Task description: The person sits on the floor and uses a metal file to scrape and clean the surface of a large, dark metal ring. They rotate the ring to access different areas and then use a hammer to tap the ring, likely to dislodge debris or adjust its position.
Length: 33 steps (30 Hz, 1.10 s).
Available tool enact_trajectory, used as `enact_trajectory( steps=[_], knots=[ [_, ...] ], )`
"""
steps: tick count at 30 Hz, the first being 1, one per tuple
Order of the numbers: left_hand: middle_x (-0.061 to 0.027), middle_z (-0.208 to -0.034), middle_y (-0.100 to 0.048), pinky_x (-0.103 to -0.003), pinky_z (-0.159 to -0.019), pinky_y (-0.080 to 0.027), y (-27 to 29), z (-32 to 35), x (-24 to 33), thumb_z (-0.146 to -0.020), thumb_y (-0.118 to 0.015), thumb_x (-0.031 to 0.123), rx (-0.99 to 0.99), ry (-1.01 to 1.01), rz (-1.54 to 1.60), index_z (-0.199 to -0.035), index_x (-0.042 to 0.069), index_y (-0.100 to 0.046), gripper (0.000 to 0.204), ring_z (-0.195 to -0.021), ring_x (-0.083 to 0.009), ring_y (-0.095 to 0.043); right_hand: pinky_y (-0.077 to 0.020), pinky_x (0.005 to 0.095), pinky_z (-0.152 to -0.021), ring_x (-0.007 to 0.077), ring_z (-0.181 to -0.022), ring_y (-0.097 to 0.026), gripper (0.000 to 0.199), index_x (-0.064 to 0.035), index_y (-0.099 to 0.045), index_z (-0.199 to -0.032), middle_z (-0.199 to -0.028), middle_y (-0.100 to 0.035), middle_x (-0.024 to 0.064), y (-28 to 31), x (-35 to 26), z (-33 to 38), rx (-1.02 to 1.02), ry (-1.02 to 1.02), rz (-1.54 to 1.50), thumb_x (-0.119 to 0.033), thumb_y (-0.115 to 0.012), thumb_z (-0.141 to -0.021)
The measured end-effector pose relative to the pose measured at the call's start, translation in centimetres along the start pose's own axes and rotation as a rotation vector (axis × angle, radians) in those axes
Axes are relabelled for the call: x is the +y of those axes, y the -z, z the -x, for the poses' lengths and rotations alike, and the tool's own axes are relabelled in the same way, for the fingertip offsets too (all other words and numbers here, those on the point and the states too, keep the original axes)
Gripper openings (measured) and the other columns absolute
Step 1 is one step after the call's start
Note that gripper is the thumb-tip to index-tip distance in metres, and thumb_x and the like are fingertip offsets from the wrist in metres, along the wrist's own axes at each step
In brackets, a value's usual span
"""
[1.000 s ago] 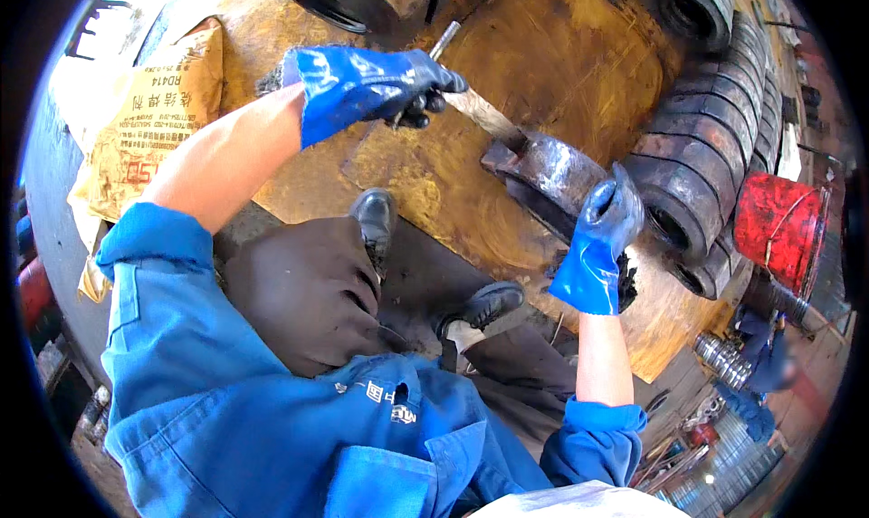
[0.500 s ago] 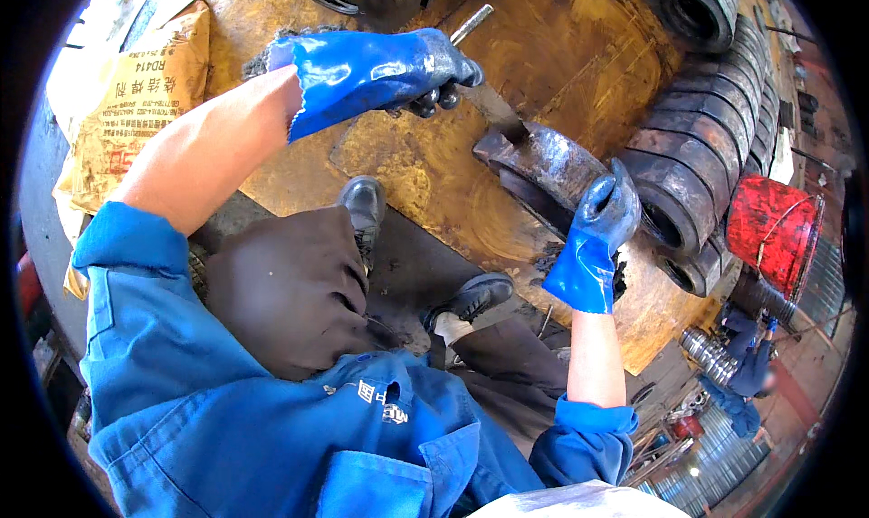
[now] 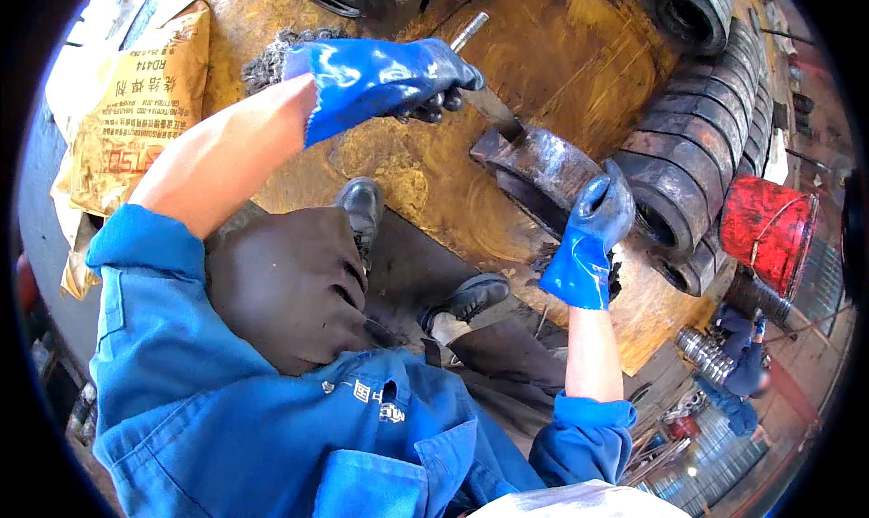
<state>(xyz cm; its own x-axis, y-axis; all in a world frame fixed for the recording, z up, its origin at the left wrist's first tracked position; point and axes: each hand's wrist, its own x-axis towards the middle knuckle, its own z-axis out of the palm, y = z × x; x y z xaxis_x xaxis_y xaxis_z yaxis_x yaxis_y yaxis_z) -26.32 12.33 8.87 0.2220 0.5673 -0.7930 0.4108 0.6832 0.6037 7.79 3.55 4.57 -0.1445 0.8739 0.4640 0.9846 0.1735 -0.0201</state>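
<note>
My left hand [image 3: 412, 79], in a blue rubber glove with darkened fingers, is closed round a scraper. The tool's metal handle end [image 3: 469, 32] pokes out above the fist. Its flat blade [image 3: 500, 115] slants down to the near edge of a thick, dark steel ring [image 3: 543, 160], which appears to stand tilted on the yellow-brown work surface. On the ring's right side is my right hand [image 3: 602, 206], gloved the same way, gripping its rim. The glove hides part of the ring there.
Similar dark rings [image 3: 688, 147] lie stacked in a row at the right, beside a red bucket [image 3: 769, 233]. A yellow paper sack [image 3: 136, 110] stands at the left, near grey steel wool [image 3: 272, 61]. Another person [image 3: 747, 369] is at lower right.
My left hand has shifted slightly right and down with the scraper, uncovering more of the steel wool. The right hand keeps its place on the ring, with hardly any movement.
</note>
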Motion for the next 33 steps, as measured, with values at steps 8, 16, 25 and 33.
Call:
enact_trajectory(
  steps=[8,16,25,33],
  knots=[
    [-0.0019,-0.060,-0.058,-0.035,-0.041,-0.033,0.1,-1.8,-0.7,-0.099,-0.062,0.045,-0.095,-0.061,-0.080,-0.094,0.013,-0.072,0.033,-0.046,-0.0137,-0.050,-0.0542,0.0502,-0.085,0.0416,-0.090,-0.070,0.025,-0.0014,-0.072,-0.115,-0.100,-0.074,0.0220,-0.4,0.1,0.0,0.047,0.038,-0.031,-0.013,-0.060,-0.095],
    [-0.0012,-0.067,-0.060,-0.033,-0.041,-0.036,-1.7,-7.2,-4.3,-0.100,-0.063,0.046,-0.065,-0.010,0.125,-0.092,0.011,-0.068,0.036,-0.051,-0.0137,-0.054,-0.0552,0.0481,-0.089,0.0408,-0.096,-0.071,0.027,0.0002,-0.072,-0.116,-0.106,-0.074,0.0224,0.0,-0.2,-0.3,-0.011,0.018,-0.021,-0.014,-0.057,-0.098],
    [0.0015,-0.060,-0.053,-0.034,-0.043,-0.033,-1.3,-4.9,-2.6,-0.100,-0.063,0.045,-0.084,-0.011,0.053,-0.087,0.014,-0.066,0.034,-0.048,-0.0125,-0.049,-0.0546,0.0503,-0.085,0.0403,-0.092,-0.070,0.024,-0.0012,-0.071,-0.115,-0.102,-0.074,0.0204,-0.2,-0.1,-0.3,0.006,0.001,-0.052,-0.010,-0.060,-0.096],
    [-0.0025,-0.059,-0.057,-0.033,-0.039,-0.035,-0.2,-3.6,-2.2,-0.100,-0.062,0.050,-0.074,0.042,-0.004,-0.082,0.012,-0.067,0.042,-0.048,-0.0153,-0.053,-0.0548,0.0463,-0.092,0.0388,-0.101,-0.071,0.028,0.0001,-0.072,-0.117,-0.110,-0.074,0.0213,0.1,0.3,0.1,-0.013,-0.023,-0.055,-0.017,-0.055,-0.101]
  ],
)
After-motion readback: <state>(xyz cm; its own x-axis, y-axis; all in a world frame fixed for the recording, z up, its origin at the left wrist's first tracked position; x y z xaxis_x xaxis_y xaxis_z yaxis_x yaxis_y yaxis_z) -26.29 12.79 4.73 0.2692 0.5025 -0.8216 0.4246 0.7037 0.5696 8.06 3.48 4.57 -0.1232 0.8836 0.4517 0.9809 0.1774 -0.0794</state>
